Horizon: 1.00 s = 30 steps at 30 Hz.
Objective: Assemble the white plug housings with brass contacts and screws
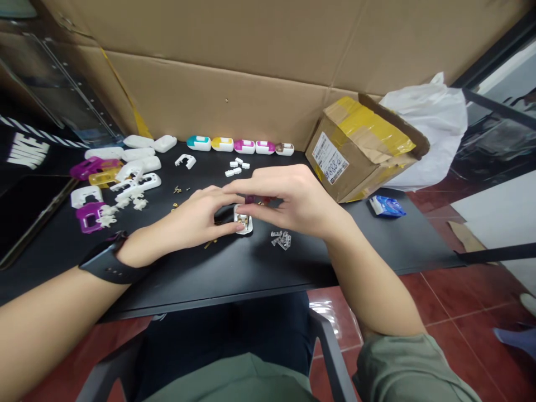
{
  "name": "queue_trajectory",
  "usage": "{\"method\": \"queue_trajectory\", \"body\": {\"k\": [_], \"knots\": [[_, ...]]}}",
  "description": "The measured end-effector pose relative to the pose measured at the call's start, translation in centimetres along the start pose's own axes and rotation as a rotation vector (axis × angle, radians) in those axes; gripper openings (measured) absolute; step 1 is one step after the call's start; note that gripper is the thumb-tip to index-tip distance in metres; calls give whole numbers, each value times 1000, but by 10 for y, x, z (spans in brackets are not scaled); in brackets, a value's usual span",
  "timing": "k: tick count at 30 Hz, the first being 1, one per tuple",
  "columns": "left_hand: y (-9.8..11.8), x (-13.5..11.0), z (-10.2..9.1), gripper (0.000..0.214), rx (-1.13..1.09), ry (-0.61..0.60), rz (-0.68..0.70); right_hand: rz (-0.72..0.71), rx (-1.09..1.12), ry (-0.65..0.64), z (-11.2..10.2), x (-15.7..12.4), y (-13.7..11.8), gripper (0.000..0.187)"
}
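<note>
A small white plastic housing [247,228] with metal parts inside lies low over the black table, its upper part covered by fingers. My left hand [205,215] grips it from the left, thumb along the near edge and fingers at the far side. From the right, my right hand [288,195] reaches over it, thumb and fingertips closed together at its top. Whatever is between those right fingertips is hidden. Clear plastic pieces [282,239] lie just right of the housing. Small brass-coloured pieces [210,243] are partly covered by my left hand.
Five coloured-and-white casings form a row, including a teal one [199,143], against the cardboard wall [234,89]. White [138,140] and purple shells [89,218] are piled at left. Small white blocks [238,166] lie mid-table. A cardboard box [355,151] and blue packet [387,206] are right.
</note>
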<state>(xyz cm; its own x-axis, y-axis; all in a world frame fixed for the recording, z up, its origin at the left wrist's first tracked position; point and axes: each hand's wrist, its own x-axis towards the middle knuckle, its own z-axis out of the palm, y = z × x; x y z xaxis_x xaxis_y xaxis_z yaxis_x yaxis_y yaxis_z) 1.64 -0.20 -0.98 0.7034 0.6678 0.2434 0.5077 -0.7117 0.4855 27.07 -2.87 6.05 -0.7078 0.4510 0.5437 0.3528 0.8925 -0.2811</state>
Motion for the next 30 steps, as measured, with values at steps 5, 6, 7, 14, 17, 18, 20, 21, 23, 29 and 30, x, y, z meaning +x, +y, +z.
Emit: {"method": "queue_trajectory", "body": {"k": [5,6,7,14,17,18,20,21,23,29,30], "knots": [[0,-1,0,44,-13,6,8,-27,91,5,-2,-1,1,35],[1,0,0,44,-15,5,7,-23,104,7,-2,-1,1,37],[1,0,0,44,-16,0,2,-8,102,19,-2,-1,1,37],[2,1,1,37,-32,-10,-17,-20,-10,95,5,-1,1,31],[2,1,1,37,-25,-1,-18,-53,86,33,4,-2,2,42],[2,2,0,38,-21,-7,-26,-45,117,11,2,-2,3,45],[3,2,0,40,-17,-27,-47,-14,132,2,0,-2,2,44],[3,2,0,40,-21,-36,-54,3,115,11,-1,-2,2,40],[3,3,0,40,-32,-36,-62,26,56,33,-1,-1,1,29],[0,2,3,39,-40,-27,-58,-15,54,17,-2,-1,-2,34],[0,2,3,40,-36,-27,-61,-11,83,-4,-4,-1,-2,38]]}}
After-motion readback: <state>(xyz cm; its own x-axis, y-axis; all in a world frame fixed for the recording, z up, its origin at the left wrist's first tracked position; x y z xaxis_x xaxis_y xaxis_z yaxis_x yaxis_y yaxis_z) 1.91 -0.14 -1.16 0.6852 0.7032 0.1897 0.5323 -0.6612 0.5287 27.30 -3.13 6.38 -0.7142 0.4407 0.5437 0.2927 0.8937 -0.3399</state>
